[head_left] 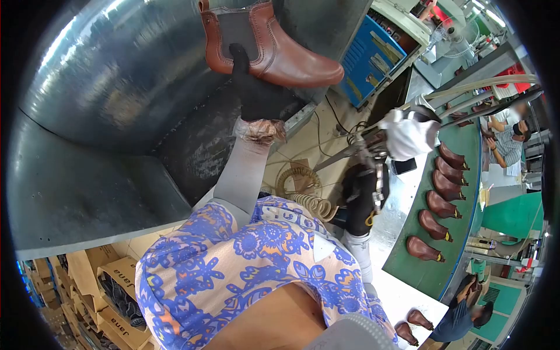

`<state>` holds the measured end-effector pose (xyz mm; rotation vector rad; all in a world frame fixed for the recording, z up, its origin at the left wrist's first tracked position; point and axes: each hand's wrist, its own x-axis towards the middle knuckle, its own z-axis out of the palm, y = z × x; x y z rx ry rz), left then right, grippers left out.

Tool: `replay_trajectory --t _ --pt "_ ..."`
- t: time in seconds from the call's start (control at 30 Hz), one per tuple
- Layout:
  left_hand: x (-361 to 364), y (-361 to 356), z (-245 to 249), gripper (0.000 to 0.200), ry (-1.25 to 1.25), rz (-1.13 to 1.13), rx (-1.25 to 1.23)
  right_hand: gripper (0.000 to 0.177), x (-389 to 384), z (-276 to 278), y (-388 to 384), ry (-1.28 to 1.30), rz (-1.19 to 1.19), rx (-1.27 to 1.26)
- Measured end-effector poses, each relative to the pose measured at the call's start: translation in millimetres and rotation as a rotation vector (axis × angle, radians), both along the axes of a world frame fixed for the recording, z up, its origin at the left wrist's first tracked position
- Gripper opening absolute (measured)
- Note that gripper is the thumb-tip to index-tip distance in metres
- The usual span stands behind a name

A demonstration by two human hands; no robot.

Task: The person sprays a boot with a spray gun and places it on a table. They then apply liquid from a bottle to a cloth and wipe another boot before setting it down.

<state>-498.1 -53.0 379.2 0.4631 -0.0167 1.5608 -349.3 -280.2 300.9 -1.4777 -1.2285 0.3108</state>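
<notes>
A brown leather Chelsea boot (pixel 300 61) with a dark elastic side panel lies sideways at the top of the view. My left hand (pixel 256 96), in a black glove, grips it from below, one finger over the elastic. Behind the boot curves a grey metal booth (pixel 105 81). On the right, my right hand (pixel 359 195), also black-gloved, is closed around a metal spray gun (pixel 379 181). A white cloth (pixel 408 137) wraps the part at the gun's top. Some of the right fingers are hidden behind the metal.
Several brown boots (pixel 443 204) stand in a row on a green conveyor belt (pixel 408 265). A coiled hose (pixel 312 204) hangs near my body. Cardboard boxes (pixel 122 326) stack at lower left. Other people work beyond the belt, one in a striped shirt (pixel 510 146).
</notes>
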Motion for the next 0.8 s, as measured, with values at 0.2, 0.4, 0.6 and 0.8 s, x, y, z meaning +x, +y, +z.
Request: replay_trajectory --t 0.2,0.4,0.6,0.8 --pt "-2.5 11.4 -2.0 0.058 -0.002 -0.031 0.061 0.026 2.0 2.2 -10.0 0.411 0.083 -0.249" --pt "-23.4 53.9 -27.8 0.053 0.005 -0.347 0.188 0.016 1.6 58.4 7.2 0.091 0.327 0.011" --pt "-39.3 53.8 -35.3 0.051 -0.009 -0.522 0.327 0.044 26.0 62.1 23.9 0.391 0.281 0.037" --pt "-44.3 50.1 -30.8 0.049 -0.007 -0.587 0.404 0.038 36.1 65.7 8.4 0.085 0.504 -0.072"
